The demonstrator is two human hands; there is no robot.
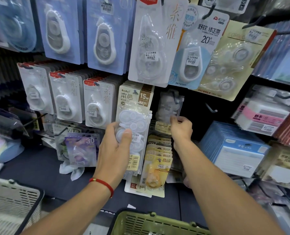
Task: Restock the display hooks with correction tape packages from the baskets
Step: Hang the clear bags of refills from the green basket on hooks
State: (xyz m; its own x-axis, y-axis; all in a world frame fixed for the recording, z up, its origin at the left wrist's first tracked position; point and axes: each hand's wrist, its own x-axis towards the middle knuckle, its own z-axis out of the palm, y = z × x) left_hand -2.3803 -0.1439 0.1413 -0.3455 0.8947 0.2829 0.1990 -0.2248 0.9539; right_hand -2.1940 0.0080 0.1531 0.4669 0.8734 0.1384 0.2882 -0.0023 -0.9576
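In front of a dark display wall hung with carded correction tapes, the left hand (118, 141) grips a stack of clear packages (135, 131), thumb across the front and fingers curled round the left edge, holding it upright just below a beige card marked 15M (145, 97). To its right, the right hand (181, 128) reaches up with fingers pinched on the lower corner of a clear hanging package (170, 106) that dangles from a black hook (175, 97) in a dark gap of the wall. A bare hook (212, 108) juts out further right, well apart from both hands. The left wrist wears a red cord bracelet (102, 184).

Below the hands, yellow-carded tapes (157, 165) hang in a staggered row, and purple packs marked 30 (82, 150) stand to the left on the dark shelf (39, 167). At the bottom edge, a green basket (151, 223) sits between the forearms, and a grey basket (10, 204) lies at the lower left. Its contents cannot be made out. Blue-edged note pads (239, 153) are stacked at the right.
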